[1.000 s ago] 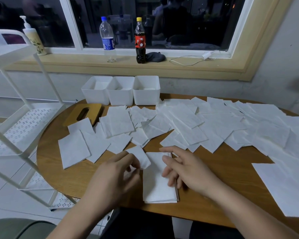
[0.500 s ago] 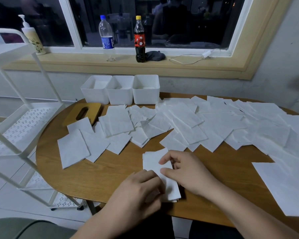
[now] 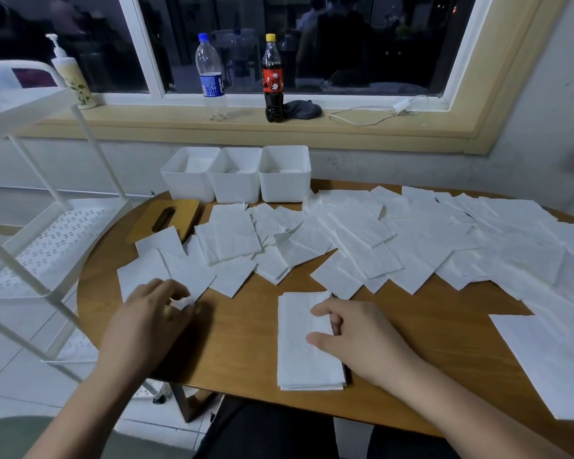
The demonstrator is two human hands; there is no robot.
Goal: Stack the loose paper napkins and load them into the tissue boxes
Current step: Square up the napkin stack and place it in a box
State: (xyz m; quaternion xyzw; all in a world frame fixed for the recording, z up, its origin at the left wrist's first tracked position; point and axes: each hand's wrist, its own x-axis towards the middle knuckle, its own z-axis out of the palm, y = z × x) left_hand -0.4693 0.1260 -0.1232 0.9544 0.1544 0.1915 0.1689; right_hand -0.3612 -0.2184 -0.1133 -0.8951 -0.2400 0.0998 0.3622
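Loose napkins (image 3: 362, 246) cover the table (image 3: 246, 342) beyond both sets of fingertips. Three tissue boxes (image 3: 284, 183) stand farther out at the far edge, with a slotted wooden lid (image 3: 166, 218) beyond the left fingers. White rack (image 3: 47, 246) is outboard of the left hand (image 3: 153, 313). That hand's fingers curl onto a napkin corner; blurred, so cannot tell if they pinch it. Right hand (image 3: 355, 339): thumb and forefinger rest flat on the napkin stack (image 3: 299, 359), other fingers curled at its right edge.

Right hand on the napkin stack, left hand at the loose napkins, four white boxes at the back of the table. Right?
No: the head view shows three white boxes, not four, at the back of the table. The rest holds: right hand on the napkin stack, left hand at the loose napkins.
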